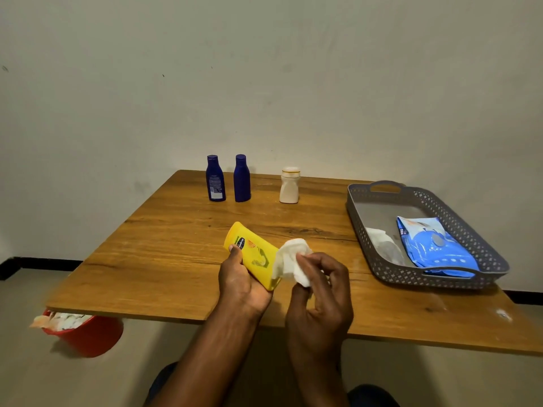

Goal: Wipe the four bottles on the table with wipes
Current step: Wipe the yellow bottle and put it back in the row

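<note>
A: Hands first?

B: Left hand (245, 284) was curled round the yellow bottle (256, 254), thumb on the label, bottle tilted with its top toward 11 o'clock, held over the table (164, 254) near the front edge. Right hand (320, 292) pinched a white wipe (293, 259) between thumb and fingers, the wipe pressed against the bottle's lower right side.

A: Other bottles?

B: Three stood upright at 12 o'clock, near the far edge. First blue bottle (215, 179) at the left with its label showing, second blue bottle (241, 179) just beside it, apart. White bottle (289, 186) further right, well apart from the blue pair.

A: Right side?

B: Grey basket (476, 230) at 2 o'clock from the hands, on the table. Inside it a blue wipes pack (432, 245) toward the right wall, and a crumpled white wipe (385, 242) to the pack's left.

A: Anything below?

B: Red bin (88, 336) at 8 o'clock, on the floor, partly under the table's front left corner, with white crumpled stuff in it. Couldn't tell what exactly.
</note>
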